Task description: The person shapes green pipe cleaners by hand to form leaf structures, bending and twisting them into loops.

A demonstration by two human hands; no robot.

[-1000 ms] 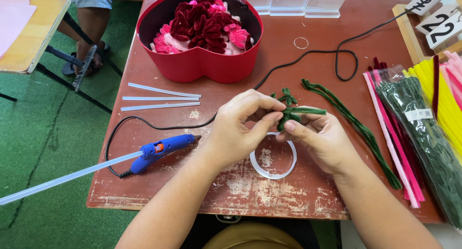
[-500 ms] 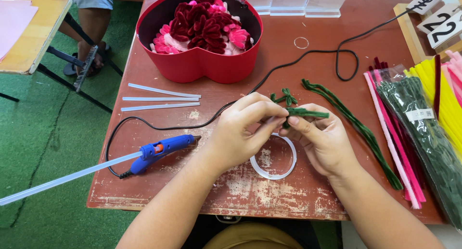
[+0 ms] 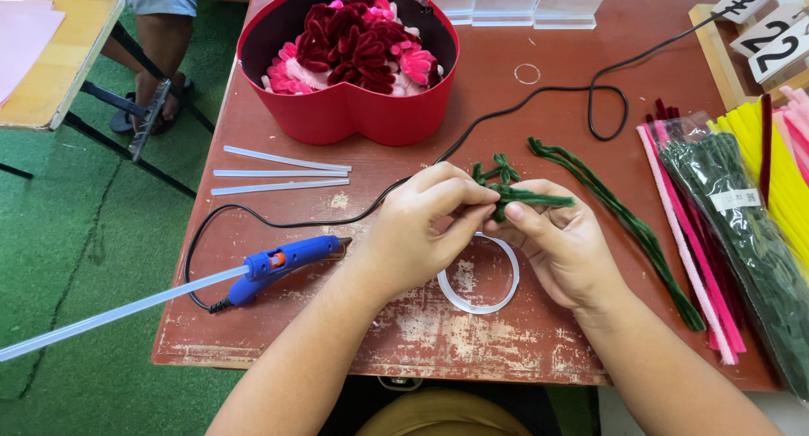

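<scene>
Worn red-brown table [image 3: 539, 74], work held over its near middle. Far side: red heart-shaped box [image 3: 350, 112] packed with dark red and pink fuzzy flowers. Right edge: bagged bundles of pipe cleaners [image 3: 742, 225], green, pink and yellow. Near left: blue glue gun [image 3: 282, 266], a clear stick jutting from its back, black cord looping across the table; three spare glue sticks [image 3: 282, 172] lie beyond it.

Left hand [image 3: 417, 238] curled, fingertips pinched shut on the green pipe-cleaner stem [image 3: 527, 197], near its small looped leaves. Right hand [image 3: 560, 246] cups under the same piece, thumb pressed on top. Stem held just above a white tape ring [image 3: 479, 276].

Step in hand, by my reading: twisting leaves tight onto the stem. Whether the wrap is closed I cannot tell; fingers hide it. Next move calls for a firm pinch and a turn without crushing the loops. One long green twisted strand [image 3: 624, 221] lies loose to the right.
</scene>
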